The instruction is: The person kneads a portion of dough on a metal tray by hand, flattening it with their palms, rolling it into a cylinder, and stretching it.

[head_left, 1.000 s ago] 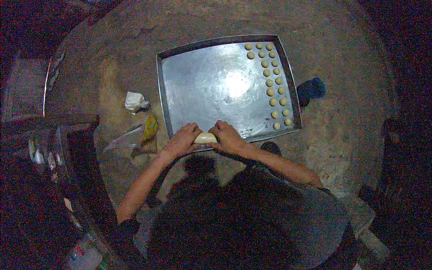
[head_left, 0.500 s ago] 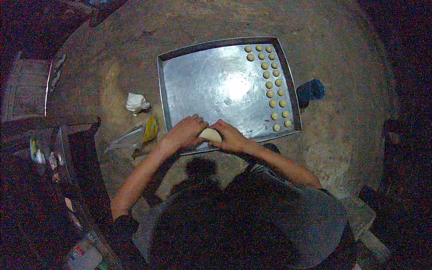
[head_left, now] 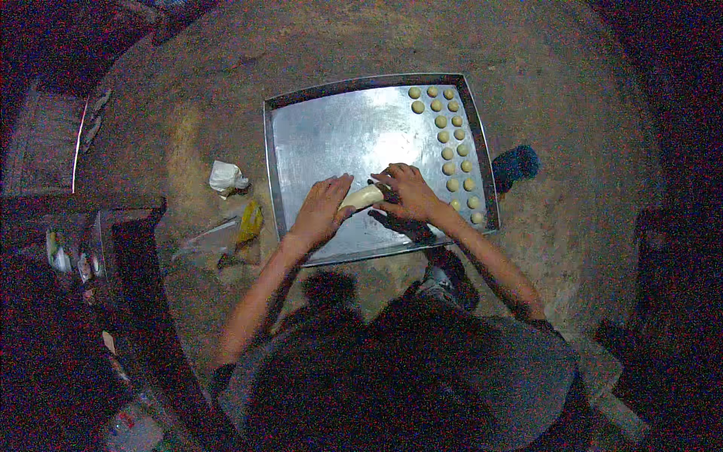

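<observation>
Along the lower edge spreads the person's dark shirt (head_left: 489, 369), and from its two sides the bare forearms reach forward over the near rim of a wide, shallow metal tray (head_left: 324, 143). To the left of the tray's near corner, a clear plastic sheet or bag (head_left: 207, 239) lies beside a yellow packet (head_left: 250, 222). Over the tray's near half, a pale dough roll (head_left: 363, 197) spans the gap between both hands, its right end a little farther away. The left hand (head_left: 322, 207) has it loosely at the left end, fingers nearly straight and thumb on the near side; the right hand (head_left: 410, 194) grips the other end between curved fingers and thumb. Whether the roll touches the metal, I cannot tell. Off the tray's left side sits a white bundle (head_left: 224, 177); just beside its right side stands a dark blue container (head_left: 518, 161). Small round dough balls (head_left: 448, 154) line the tray's right side in rows running to the far corner. Beyond stretches a worn brown floor (head_left: 339, 45).
</observation>
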`<state>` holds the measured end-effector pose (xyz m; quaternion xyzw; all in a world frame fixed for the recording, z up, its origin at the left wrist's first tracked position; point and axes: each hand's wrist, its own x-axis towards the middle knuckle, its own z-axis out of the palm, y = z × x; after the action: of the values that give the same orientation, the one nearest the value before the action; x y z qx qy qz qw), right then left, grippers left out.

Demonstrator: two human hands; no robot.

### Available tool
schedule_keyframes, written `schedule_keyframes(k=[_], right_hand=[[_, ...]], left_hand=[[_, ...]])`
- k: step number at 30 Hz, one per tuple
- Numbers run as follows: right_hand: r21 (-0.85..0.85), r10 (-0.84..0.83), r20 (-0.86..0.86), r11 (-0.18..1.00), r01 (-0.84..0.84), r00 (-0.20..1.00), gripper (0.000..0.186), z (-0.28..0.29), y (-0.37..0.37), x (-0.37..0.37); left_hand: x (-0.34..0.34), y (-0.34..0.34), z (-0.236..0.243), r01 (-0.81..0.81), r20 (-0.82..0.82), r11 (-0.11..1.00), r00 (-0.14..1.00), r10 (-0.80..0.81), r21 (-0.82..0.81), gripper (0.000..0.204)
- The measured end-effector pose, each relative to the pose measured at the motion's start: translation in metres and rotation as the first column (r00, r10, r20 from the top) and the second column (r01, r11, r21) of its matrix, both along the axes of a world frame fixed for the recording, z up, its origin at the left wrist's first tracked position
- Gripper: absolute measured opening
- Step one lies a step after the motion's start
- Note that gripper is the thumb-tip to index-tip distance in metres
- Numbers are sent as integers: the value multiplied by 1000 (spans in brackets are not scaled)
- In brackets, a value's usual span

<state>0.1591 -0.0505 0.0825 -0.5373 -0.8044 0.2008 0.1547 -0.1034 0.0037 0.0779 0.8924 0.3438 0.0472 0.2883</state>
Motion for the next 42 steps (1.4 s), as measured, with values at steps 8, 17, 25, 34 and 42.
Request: schedule_keyframes(k=[8,17,25,34,42], right_hand=[[92,-115,-50,989,119,992,46,-45,-22,-34],[-43,-158,-85,987,154,984,43,-32,-49,-25],[-87,-232,-11,969,230,973,29,-17,-32,11],[59,-311,1,949,310,951,48,-45,-4,-59],[187,-360,148,925,331,921,62,-67,-2,-64]], left_hand=[[38,-43,-59,-121,-119,932,978,171,343,74],[5,-17,-45,219,-110,945,974,-198,242,56],[-13,-14,-27,148,-36,977,989,-144,153,61],[47,-10,-49,-97,-153,874,969,192,477,59],[37,-11,-66,-143,-68,883,979,193,447,63]])
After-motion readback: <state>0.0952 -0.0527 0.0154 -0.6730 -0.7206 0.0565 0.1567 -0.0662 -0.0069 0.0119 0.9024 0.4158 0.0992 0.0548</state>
